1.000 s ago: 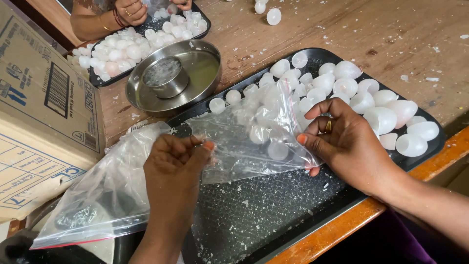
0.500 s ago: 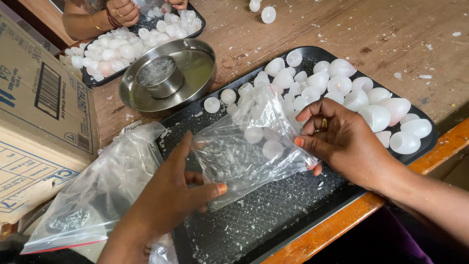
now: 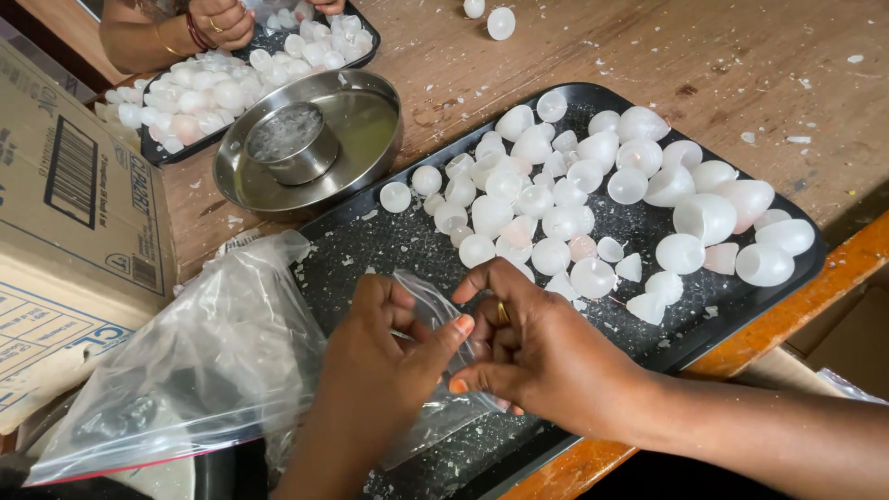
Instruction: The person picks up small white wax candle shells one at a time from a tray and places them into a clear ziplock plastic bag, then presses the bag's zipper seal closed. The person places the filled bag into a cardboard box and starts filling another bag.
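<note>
- My left hand [image 3: 375, 370] and right hand [image 3: 542, 356] have fingers pinched shut on a small clear bag [image 3: 435, 319] between them.
- White shells [image 3: 556, 199] lie beyond my fingers on the black tray [image 3: 352, 250].

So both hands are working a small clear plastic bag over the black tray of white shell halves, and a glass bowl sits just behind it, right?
Not quite: the bowl behind the black tray is shiny metal, not glass, as the head view shows. The rest holds: left hand and right hand work the small clear plastic bag beside the white shell halves.
</note>
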